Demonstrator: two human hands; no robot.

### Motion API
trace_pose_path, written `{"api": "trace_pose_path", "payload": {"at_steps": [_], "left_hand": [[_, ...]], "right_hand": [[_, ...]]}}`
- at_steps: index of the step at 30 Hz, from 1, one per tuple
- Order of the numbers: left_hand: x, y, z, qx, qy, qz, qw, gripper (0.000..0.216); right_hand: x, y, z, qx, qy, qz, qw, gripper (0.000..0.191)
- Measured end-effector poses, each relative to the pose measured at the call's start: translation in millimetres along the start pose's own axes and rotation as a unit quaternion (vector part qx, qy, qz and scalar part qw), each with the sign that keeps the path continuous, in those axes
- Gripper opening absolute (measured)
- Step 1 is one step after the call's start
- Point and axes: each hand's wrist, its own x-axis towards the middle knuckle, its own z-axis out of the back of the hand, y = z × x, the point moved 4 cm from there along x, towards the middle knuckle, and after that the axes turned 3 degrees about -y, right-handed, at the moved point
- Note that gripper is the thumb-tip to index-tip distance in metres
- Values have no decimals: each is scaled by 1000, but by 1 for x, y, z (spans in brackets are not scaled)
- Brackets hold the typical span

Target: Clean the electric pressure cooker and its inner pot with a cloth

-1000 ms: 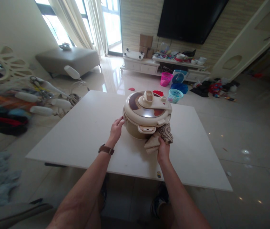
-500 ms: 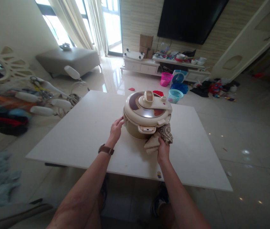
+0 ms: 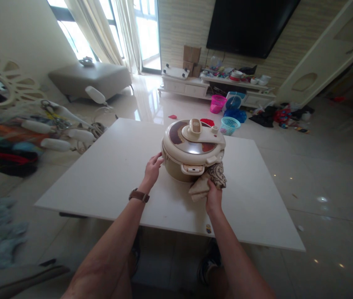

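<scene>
An electric pressure cooker, cream and brown with its lid on, stands upright on a white table. My left hand rests its fingertips against the cooker's left side, fingers stretched out and holding nothing. In my right hand is a folded beige cloth with a dark brown pattern. That hand is closed round the cloth and presses it to the cooker's lower right side, just beside the front handle. Part of the cloth's contact with the cooker is hidden.
Beyond the table, a turquoise basket and a pink basket stand on the tiled floor. A lamp with white shades is at the left, close to the table's edge. A small sticker marks the near edge.
</scene>
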Motion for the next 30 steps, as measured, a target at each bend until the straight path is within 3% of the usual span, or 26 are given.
{"api": "trace_pose_path", "payload": {"at_steps": [16, 23, 30], "left_hand": [[0, 4, -1, 16, 12, -6, 1000, 64], [0, 2, -1, -3, 3, 10, 1000, 70], [-2, -2, 0, -26, 23, 37, 999, 69]], "right_hand": [[-10, 2, -1, 1, -7, -10, 1000, 48], [-32, -13, -8, 21, 4, -5, 1000, 57], [-32, -23, -11, 25, 42, 20, 999, 52]]}}
